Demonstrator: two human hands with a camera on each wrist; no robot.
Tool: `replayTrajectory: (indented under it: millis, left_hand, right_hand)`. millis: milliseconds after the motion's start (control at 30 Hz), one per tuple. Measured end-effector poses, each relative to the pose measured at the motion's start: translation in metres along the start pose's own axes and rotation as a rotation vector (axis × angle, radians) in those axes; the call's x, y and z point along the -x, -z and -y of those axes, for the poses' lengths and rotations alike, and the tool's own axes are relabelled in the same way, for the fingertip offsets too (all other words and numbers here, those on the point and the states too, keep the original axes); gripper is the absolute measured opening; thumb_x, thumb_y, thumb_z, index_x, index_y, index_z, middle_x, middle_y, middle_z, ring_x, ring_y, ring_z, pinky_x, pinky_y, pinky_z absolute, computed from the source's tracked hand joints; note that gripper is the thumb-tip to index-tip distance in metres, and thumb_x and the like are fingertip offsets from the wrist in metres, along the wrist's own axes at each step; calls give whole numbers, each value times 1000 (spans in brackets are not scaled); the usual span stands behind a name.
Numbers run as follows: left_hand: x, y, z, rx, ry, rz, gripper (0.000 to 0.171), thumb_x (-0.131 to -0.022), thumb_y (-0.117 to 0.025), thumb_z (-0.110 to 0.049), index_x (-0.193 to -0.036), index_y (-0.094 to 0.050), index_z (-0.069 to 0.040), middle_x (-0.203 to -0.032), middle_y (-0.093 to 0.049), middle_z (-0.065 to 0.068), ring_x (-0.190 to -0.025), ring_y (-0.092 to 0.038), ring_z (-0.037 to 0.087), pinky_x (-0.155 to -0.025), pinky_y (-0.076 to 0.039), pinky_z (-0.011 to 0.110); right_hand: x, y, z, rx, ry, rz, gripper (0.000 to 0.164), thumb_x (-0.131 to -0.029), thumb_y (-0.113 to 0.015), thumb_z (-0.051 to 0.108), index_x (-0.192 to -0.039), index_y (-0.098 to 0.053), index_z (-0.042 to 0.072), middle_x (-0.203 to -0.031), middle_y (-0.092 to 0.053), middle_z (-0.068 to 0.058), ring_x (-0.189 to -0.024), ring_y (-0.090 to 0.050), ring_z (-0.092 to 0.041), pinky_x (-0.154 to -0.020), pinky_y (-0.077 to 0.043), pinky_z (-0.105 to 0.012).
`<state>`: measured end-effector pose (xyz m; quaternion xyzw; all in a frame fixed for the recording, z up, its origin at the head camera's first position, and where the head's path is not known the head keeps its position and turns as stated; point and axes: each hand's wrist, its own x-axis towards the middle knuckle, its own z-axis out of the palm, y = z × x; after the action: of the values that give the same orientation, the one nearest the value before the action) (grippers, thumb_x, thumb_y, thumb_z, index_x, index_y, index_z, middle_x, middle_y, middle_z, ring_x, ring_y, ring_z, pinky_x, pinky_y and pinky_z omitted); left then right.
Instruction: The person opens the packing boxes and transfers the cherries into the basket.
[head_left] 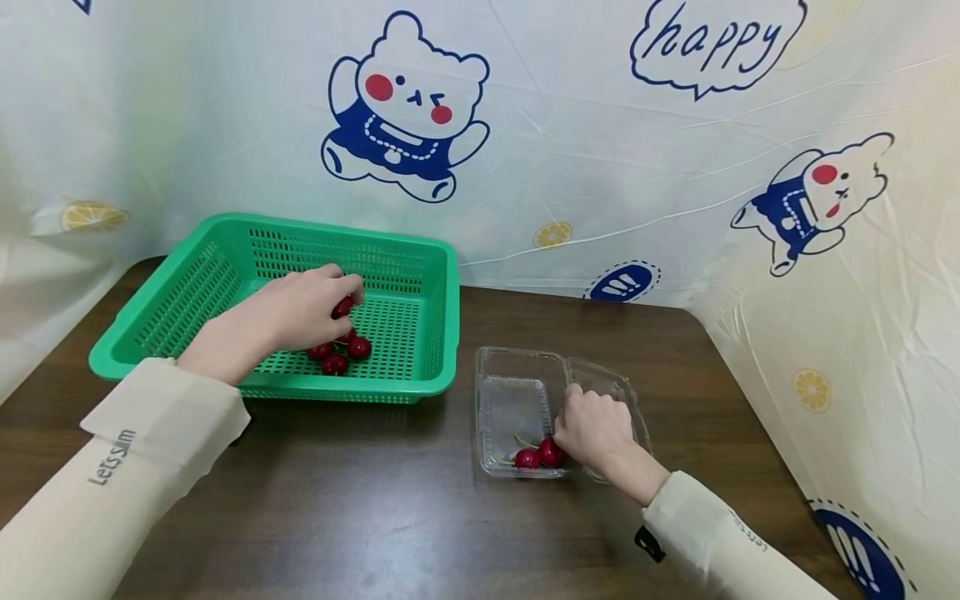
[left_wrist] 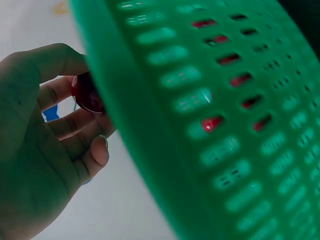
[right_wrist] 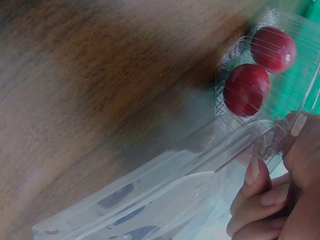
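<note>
Over the green plastic basket (head_left: pixel 442 317), my left hand (head_left: pixel 300 310) holds a dark red cherry (head_left: pixel 342 307) between thumb and fingers. More cherries (head_left: pixel 334 364) lie below it on the basket floor, partly hidden by the hand. The left wrist view shows the held cherry (left_wrist: pixel 87 93) beside the basket's rim. My right hand (head_left: pixel 596 423) grips the clear plastic clamshell box (head_left: pixel 517 400) along its hinge side, fingers curled. Two cherries, one nearer the hand (head_left: pixel 550 452) and one beside it (head_left: pixel 527 458), sit in the box's near end. The box's lid (head_left: pixel 600 379) is folded out to the right.
The brown wooden table (head_left: pixel 390 500) carries both containers, the basket at back left and the box right of the middle. A white printed curtain (head_left: pixel 570 150) hangs behind the table and along its right side.
</note>
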<state>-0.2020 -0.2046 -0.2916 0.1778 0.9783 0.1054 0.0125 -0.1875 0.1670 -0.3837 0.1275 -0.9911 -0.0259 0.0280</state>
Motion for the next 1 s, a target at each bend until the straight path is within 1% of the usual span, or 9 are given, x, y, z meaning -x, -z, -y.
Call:
replayTrajectory:
  millis: [133, 300, 467, 567, 833, 1000]
  left_hand:
    - [2, -5, 6, -6, -5, 26, 18, -87, -62, -12, -104, -59, -6, -92, -55, 13, -67, -50, 23, -56, -39, 36]
    - [1, -10, 12, 4, -12, 72, 23, -88, -65, -14, -108, -59, -5, -98, -58, 16, -69, -52, 23, -60, -44, 38]
    - [0, -17, 18, 6, -17, 100, 21, -87, -65, -11, -107, -60, -5, -101, -59, 17, -74, -53, 24, -63, -44, 41]
    - [-1, -21, 21, 4, -15, 114, 20, -87, -65, -10, -105, -60, -5, -100, -58, 17, -73, -52, 25, -63, -44, 41]
    - [0, -29, 21, 13, -24, 146, 18, -85, -66, -8, -101, -60, -5, -91, -56, 13, -71, -50, 23, -59, -42, 37]
    - [0, -30, 21, -3, -20, 140, 16, -85, -67, -9, -98, -60, -6, -88, -56, 11, -69, -49, 22, -57, -40, 35]
  right_hand:
    - [0, 0, 0, 2, -5, 2, 19, -82, -53, 21, -70, -52, 5, -62, -66, -18, -53, -60, -35, -41, -45, -45]
    - [0, 0, 0, -2, 0, 3, 19, -82, -53, 20, -70, -52, 5, -62, -65, -17, -52, -60, -34, -40, -44, -45]
    - [0, 0, 1, 2, 2, 2, 19, -82, -53, 20, -70, -52, 5, -63, -65, -18, -53, -60, -35, -41, -45, -45]
    - [0, 0, 0, 4, 0, 1, 19, -82, -53, 20, -70, -52, 5, -64, -66, -19, -54, -61, -35, -41, -45, -45]
    - [0, 1, 1, 6, 2, 7, 20, -82, -53, 21, -70, -52, 5, -64, -66, -19, -54, -61, -35, -42, -46, -46]
    - [1, 1, 1, 7, 3, -2, 20, -82, -53, 20, -69, -52, 5, -64, -66, -19, -54, -61, -36, -42, -46, -46]
